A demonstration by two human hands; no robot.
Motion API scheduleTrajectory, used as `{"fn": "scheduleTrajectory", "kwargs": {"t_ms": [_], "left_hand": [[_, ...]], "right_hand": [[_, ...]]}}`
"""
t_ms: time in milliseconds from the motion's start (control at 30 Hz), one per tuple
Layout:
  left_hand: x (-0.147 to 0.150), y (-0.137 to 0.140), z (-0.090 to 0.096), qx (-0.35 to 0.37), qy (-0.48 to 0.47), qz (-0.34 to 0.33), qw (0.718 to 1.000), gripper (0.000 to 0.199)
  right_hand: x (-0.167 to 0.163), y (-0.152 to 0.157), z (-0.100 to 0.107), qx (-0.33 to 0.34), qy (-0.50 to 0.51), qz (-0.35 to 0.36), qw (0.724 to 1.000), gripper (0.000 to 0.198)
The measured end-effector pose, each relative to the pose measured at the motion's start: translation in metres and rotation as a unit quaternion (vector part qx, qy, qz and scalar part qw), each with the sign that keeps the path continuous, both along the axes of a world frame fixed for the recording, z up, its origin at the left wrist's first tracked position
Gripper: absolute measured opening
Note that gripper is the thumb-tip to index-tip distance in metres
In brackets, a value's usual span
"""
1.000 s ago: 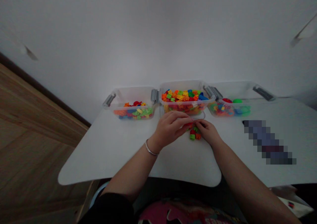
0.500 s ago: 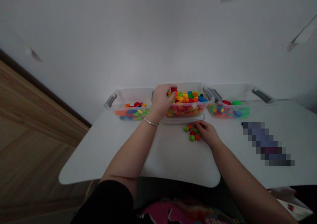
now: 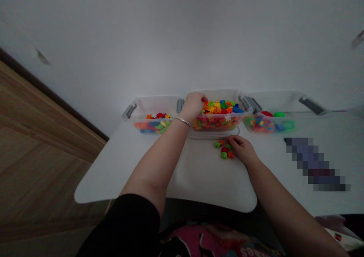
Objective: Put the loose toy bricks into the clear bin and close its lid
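Note:
My left hand reaches over the left side of the middle clear plastic box, fingers curled down among the colourful toy building bricks. A bit of red shows by its fingertips; whatever they grasp is hidden. On the table, my right hand rests with thumb and fingers pressed together beside a small group of loose bricks. A green brick, an orange brick and a red piece lie there. Anything inside the right pinch is too small to make out.
A clear box of bricks stands left, another right, both against the wall. Under the middle box lies a clear lid. A pixelated dark object lies on the white table at right. Wooden panelling is at left.
My left hand has gone slightly farther into the middle box, and its fingers, which were apart around a red piece, now curl down. My right hand stays by the loose bricks. The view shifted slightly.

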State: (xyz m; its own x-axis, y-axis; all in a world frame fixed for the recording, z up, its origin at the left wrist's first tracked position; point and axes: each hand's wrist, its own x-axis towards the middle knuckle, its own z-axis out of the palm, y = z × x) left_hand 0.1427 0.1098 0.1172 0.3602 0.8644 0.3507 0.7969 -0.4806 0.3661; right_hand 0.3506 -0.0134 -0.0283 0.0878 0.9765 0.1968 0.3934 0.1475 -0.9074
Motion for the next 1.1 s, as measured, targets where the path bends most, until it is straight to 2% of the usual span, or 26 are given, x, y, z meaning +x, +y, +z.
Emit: {"fn": "scheduleTrajectory", "kwargs": {"t_ms": [100, 467, 633, 733, 800, 867, 1000, 1100], "left_hand": [[0.002, -0.001, 0.0, 0.017, 0.015, 0.002, 1.0, 0.031], [0.0, -0.017, -0.006, 0.077, -0.065, 0.018, 0.995, 0.029], [0.0, -0.048, -0.016, 0.183, -0.082, 0.016, 0.979, 0.027], [0.008, -0.08, -0.025, 0.227, -0.035, -0.058, 0.972, 0.021], [0.014, -0.1, -0.036, 0.215, 0.04, -0.142, 0.965, 0.02], [0.021, -0.115, -0.05, 0.166, 0.115, -0.183, 0.962, 0.022], [0.026, -0.126, -0.08, 0.045, 0.163, -0.139, 0.976, 0.024], [0.024, -0.124, -0.094, 0.001, 0.16, -0.137, 0.978, 0.025]], "right_hand": [[0.0, 0.0, 0.001, -0.002, -0.004, 0.002, 1.0, 0.03], [0.0, 0.001, 0.0, -0.005, 0.001, 0.001, 1.0, 0.03], [0.0, 0.001, 0.0, -0.008, -0.003, -0.003, 1.0, 0.029], [0.0, 0.002, 0.0, -0.006, 0.005, 0.0, 1.0, 0.028], [0.0, 0.002, 0.0, -0.001, 0.012, 0.008, 1.0, 0.026], [0.001, 0.003, -0.001, 0.006, 0.016, 0.011, 1.0, 0.025], [0.002, 0.004, -0.003, 0.005, 0.019, 0.001, 1.0, 0.026], [0.001, 0.004, -0.003, 0.007, 0.021, -0.008, 1.0, 0.026]]}}
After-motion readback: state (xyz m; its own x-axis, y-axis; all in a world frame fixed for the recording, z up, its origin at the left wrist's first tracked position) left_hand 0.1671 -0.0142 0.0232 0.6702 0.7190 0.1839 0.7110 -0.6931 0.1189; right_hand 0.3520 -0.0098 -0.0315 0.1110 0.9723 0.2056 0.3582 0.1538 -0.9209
